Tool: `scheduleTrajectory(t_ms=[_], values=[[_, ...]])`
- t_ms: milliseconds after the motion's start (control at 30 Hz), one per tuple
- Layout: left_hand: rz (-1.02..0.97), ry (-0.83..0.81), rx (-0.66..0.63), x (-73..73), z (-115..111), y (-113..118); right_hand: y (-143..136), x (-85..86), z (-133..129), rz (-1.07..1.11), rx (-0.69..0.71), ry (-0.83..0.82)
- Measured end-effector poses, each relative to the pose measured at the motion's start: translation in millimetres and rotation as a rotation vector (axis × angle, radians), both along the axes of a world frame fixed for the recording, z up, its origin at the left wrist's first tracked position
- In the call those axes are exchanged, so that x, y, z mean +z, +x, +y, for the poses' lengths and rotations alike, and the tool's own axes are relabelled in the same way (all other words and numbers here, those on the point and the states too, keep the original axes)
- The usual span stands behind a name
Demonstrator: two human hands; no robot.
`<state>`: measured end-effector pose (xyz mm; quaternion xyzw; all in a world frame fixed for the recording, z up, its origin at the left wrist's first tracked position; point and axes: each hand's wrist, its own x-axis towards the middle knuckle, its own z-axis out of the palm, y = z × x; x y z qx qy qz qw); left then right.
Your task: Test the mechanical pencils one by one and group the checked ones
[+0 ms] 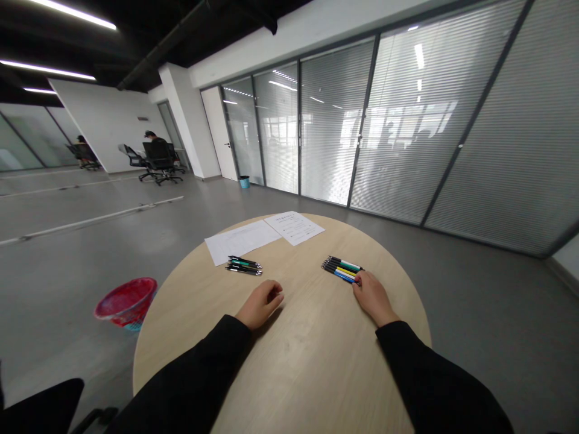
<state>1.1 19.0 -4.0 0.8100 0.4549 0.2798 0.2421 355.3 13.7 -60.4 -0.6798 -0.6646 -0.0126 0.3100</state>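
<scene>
Toward the worktop's right edge [411,288], my right grip [371,296] touches pens [340,269], closure unclear; likely squaring them, calling for light pressure. Left grip [260,303]: parted, empty.

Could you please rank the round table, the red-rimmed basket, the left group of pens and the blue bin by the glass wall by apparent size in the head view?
Largest to smallest:
1. Round table
2. Red-rimmed basket
3. Left group of pens
4. Blue bin, but it stands farthest away, so its real size is unsure.

round wooden table [298,361]; two paper sheets [294,229] near far edge; left pen cluster [244,265], right pen row [341,270]
</scene>
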Motion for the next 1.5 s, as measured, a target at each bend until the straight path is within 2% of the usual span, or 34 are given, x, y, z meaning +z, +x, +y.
scheduleTrajectory(t_ms=[300,500,733,1000,1500], values=[[0.045,0.060,0.021,-2.9,4.7,-3.7,-0.8,-0.2,0.2,-0.005,-0.014,0.012],[0.150,0.242,0.078,-6.6,15.8,-19.2,-2.1,0.8,-0.6,0.032,-0.025,0.075],[0.369,0.413,0.174,-10.2,34.3,-42.2,-7.9,3.4,-2.2,0.057,0.010,0.133],[0.426,0.400,0.138,-14.4,52.0,-62.7,-20.4,11.4,-7.0,0.082,0.095,0.162],[0.644,0.403,0.316,2.0,41.1,-52.1,-50.3,16.1,-18.6,0.088,0.250,0.127]])
